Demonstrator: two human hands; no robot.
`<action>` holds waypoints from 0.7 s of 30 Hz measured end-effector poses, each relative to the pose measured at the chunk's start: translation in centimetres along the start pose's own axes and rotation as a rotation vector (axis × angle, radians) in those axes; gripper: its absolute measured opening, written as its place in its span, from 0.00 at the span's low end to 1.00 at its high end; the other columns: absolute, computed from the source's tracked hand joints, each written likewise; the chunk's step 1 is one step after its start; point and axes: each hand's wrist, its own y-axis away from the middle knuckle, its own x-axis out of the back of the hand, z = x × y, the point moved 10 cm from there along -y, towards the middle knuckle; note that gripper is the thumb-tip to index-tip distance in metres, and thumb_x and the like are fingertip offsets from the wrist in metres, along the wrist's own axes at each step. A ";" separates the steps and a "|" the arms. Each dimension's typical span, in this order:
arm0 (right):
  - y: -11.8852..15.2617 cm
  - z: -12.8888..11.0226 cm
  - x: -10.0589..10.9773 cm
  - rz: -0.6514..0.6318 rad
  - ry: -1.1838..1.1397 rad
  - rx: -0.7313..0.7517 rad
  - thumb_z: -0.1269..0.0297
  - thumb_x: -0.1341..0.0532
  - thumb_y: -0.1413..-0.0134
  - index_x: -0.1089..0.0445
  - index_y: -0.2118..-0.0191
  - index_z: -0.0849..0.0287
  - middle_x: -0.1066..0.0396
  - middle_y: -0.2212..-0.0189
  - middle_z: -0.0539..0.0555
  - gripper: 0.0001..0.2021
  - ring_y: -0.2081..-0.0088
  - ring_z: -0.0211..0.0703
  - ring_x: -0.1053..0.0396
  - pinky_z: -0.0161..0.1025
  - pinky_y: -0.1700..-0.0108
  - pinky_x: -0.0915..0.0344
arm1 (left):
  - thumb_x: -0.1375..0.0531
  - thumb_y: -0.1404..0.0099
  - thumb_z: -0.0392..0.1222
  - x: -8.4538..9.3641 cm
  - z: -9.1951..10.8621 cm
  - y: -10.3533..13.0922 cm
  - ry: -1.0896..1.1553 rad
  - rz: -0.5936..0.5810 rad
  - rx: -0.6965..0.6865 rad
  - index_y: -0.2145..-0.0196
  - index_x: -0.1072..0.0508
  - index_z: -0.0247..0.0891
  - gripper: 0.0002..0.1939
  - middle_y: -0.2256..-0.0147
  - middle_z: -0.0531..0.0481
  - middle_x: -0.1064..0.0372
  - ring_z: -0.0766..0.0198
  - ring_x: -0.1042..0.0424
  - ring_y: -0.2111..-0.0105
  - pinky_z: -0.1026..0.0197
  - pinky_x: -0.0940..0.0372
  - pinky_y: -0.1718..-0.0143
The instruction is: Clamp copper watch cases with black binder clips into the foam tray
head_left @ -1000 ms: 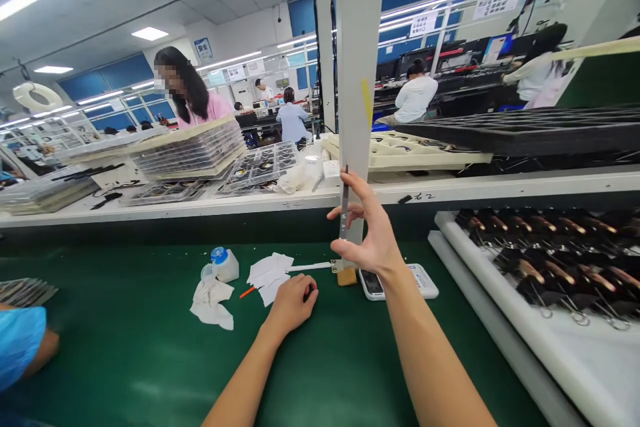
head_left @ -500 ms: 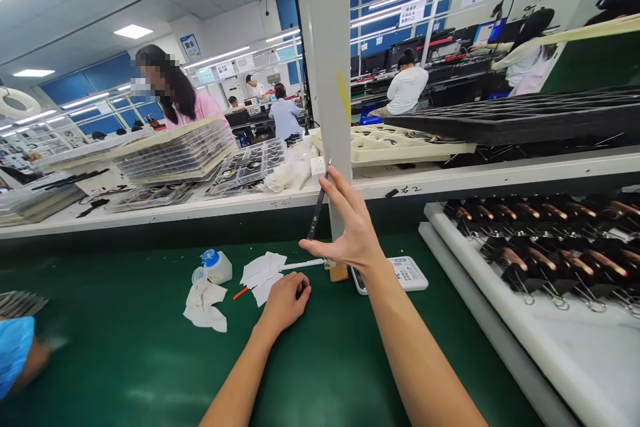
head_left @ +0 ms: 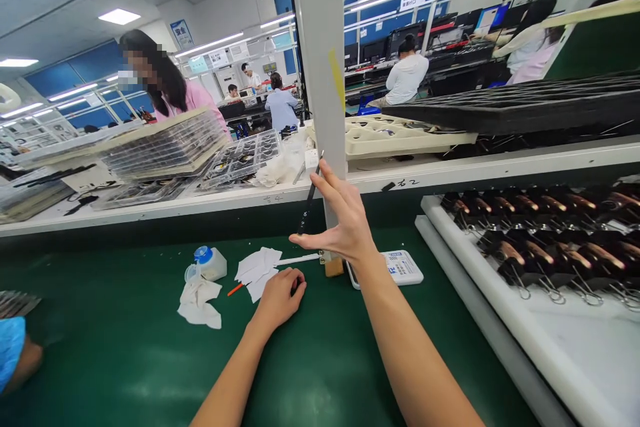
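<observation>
My right hand is raised in front of a white post and pinches a thin dark strip by its two ends, between thumb and fingertip. The strip stands tilted, top end to the right. My left hand rests as a closed fist on the green belt, curled over a small dark thing that I cannot make out. White paper slips and an orange stick lie just left of that fist.
A small bottle with a blue cap and crumpled white wipes lie on the belt. A white device sits by the post. Dark clips line the white rack on the right. Trays crowd the shelf. Someone's blue sleeve is at left.
My right hand moved left and tipped the dark strip from upright to slanted. The view shifted slightly; my left fist stayed in place on the belt.
</observation>
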 end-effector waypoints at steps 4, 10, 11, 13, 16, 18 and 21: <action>0.0 0.0 -0.1 -0.001 0.017 -0.013 0.40 0.31 0.45 0.44 0.28 0.56 0.38 0.34 0.68 0.46 0.37 0.66 0.34 0.57 0.41 0.32 | 0.47 0.29 0.42 -0.1 -0.1 0.0 0.002 0.008 0.001 0.61 0.28 0.42 0.08 0.67 0.51 0.32 0.59 0.32 0.67 0.59 0.44 0.65; -0.7 0.2 0.5 0.018 0.009 -0.066 0.42 0.31 0.44 0.44 0.28 0.53 0.41 0.32 0.66 0.44 0.35 0.66 0.35 0.59 0.40 0.33 | 0.46 0.29 0.42 -0.1 -0.2 0.0 -0.002 0.011 -0.011 0.61 0.27 0.42 0.08 0.67 0.50 0.31 0.59 0.32 0.66 0.59 0.43 0.64; -0.9 0.0 0.7 0.039 0.011 -0.053 0.43 0.30 0.44 0.43 0.28 0.53 0.40 0.32 0.66 0.43 0.36 0.65 0.35 0.59 0.40 0.33 | 0.47 0.29 0.41 0.0 -0.2 0.0 -0.002 0.011 -0.011 0.61 0.27 0.42 0.08 0.67 0.50 0.31 0.59 0.32 0.66 0.59 0.43 0.64; -1.2 -0.2 1.1 0.065 0.017 -0.037 0.44 0.30 0.43 0.40 0.29 0.53 0.38 0.33 0.65 0.41 0.37 0.64 0.34 0.58 0.40 0.32 | 0.47 0.29 0.41 0.1 -0.1 0.1 -0.004 0.013 -0.006 0.61 0.27 0.42 0.08 0.66 0.49 0.31 0.59 0.32 0.66 0.59 0.43 0.64; -1.7 -0.2 1.4 0.079 0.036 -0.049 0.45 0.31 0.41 0.34 0.33 0.51 0.34 0.36 0.62 0.34 0.40 0.62 0.30 0.58 0.41 0.30 | 0.46 0.29 0.40 0.0 -0.1 0.1 -0.022 0.009 -0.002 0.60 0.27 0.42 0.08 0.66 0.49 0.31 0.59 0.32 0.66 0.58 0.43 0.64; -1.9 -0.4 1.7 0.103 0.044 -0.046 0.47 0.31 0.40 0.30 0.37 0.50 0.28 0.40 0.61 0.29 0.43 0.60 0.27 0.57 0.43 0.29 | 0.47 0.29 0.40 -0.1 -0.1 0.1 -0.032 0.006 -0.008 0.60 0.28 0.42 0.08 0.66 0.49 0.31 0.59 0.32 0.66 0.58 0.43 0.64; -2.1 -1.1 2.2 0.145 0.031 -0.012 0.51 0.31 0.39 0.28 0.38 0.51 0.22 0.48 0.59 0.26 0.48 0.58 0.24 0.55 0.45 0.26 | 0.48 0.29 0.40 0.0 0.0 0.1 -0.032 0.008 -0.013 0.61 0.28 0.42 0.08 0.66 0.49 0.31 0.59 0.31 0.66 0.58 0.43 0.64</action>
